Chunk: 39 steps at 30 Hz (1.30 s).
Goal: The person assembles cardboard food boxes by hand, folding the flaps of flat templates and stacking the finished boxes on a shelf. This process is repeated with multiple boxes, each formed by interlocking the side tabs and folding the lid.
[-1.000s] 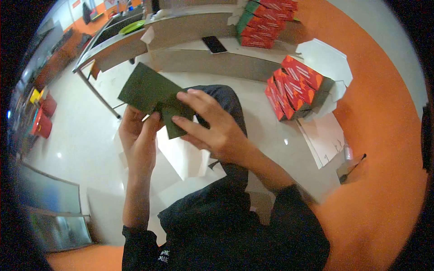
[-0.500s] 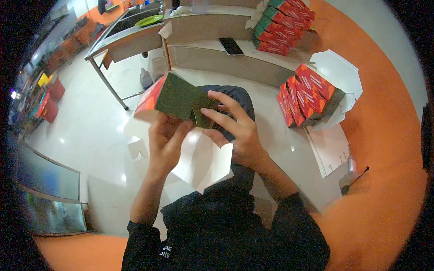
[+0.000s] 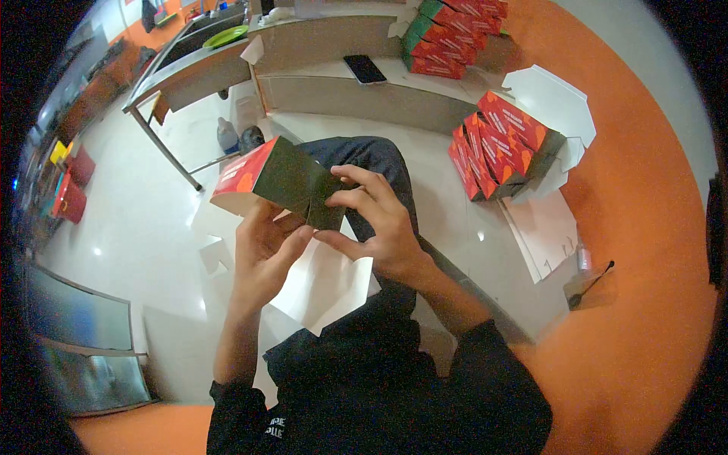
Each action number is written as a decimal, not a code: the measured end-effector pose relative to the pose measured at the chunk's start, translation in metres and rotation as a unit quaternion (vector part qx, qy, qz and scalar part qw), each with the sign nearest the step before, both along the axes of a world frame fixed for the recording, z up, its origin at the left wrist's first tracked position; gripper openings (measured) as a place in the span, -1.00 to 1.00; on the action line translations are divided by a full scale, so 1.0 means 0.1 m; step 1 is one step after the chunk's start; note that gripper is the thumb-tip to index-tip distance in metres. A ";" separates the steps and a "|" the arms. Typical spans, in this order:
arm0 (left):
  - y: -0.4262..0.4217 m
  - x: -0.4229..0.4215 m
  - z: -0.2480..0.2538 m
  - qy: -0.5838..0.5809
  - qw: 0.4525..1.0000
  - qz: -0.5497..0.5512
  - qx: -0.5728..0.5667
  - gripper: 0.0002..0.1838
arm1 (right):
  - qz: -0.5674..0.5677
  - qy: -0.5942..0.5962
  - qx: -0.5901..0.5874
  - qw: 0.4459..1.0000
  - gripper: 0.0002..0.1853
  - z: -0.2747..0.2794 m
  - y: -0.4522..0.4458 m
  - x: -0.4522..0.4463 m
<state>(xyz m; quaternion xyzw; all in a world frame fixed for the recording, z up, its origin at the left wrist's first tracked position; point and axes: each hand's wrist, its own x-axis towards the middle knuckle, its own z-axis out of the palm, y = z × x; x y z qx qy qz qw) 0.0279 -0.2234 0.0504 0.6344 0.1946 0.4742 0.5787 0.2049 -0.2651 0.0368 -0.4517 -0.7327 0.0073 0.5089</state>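
A cardboard box (image 3: 292, 180) with dark green and red printed sides is between my two hands, its white inner flaps spread open over my lap. My left hand (image 3: 267, 250) grips its lower edge, thumb pointing up at a seam between the green panels. On the right side of the green part, my right hand (image 3: 373, 220) pinches the panel, fingers on top and thumb below. The fingers of my left hand are partly hidden behind the box.
Red folded boxes (image 3: 504, 148) stand in a white open carton (image 3: 557, 106) at the right. Stacked red and green boxes (image 3: 447, 38) and a black phone (image 3: 365, 69) rest on the ledge. Flat white sheets (image 3: 542, 235) lie on the floor.
The box has turned so that its red side now shows, and its white flaps hang lower. Both hands still hold it, and my right thumb has come up against its lower edge.
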 end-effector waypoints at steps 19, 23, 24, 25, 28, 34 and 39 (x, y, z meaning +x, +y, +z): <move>-0.03 -0.37 0.12 -0.042 0.990 0.126 0.048 -0.61 | -0.373 0.336 -0.134 0.855 -0.41 -2.16 0.12 2.28; -0.03 -0.37 0.13 -0.043 0.987 0.137 0.076 -0.56 | -0.336 0.322 -0.081 0.881 -0.39 -1.91 0.13 2.27; -0.04 -0.37 0.14 -0.043 0.986 0.142 0.081 -0.56 | -0.325 0.331 -0.057 0.884 -0.39 -1.86 0.13 2.28; -0.04 -0.37 0.14 -0.041 0.986 0.139 0.084 -0.57 | -0.326 0.342 -0.068 0.879 -0.38 -1.82 0.11 2.29; -0.06 -0.38 0.12 -0.034 0.988 0.123 0.084 -0.57 | -0.322 0.364 -0.086 0.870 -0.36 -1.64 0.07 2.29; -0.16 -0.33 0.11 -0.018 0.994 0.096 0.056 -0.56 | -0.300 0.355 -0.026 0.885 -0.36 -1.24 -0.03 2.22; -0.17 -0.35 0.11 -0.018 0.993 0.104 0.060 -0.55 | -0.310 0.391 -0.002 0.867 -0.36 -1.14 -0.01 2.36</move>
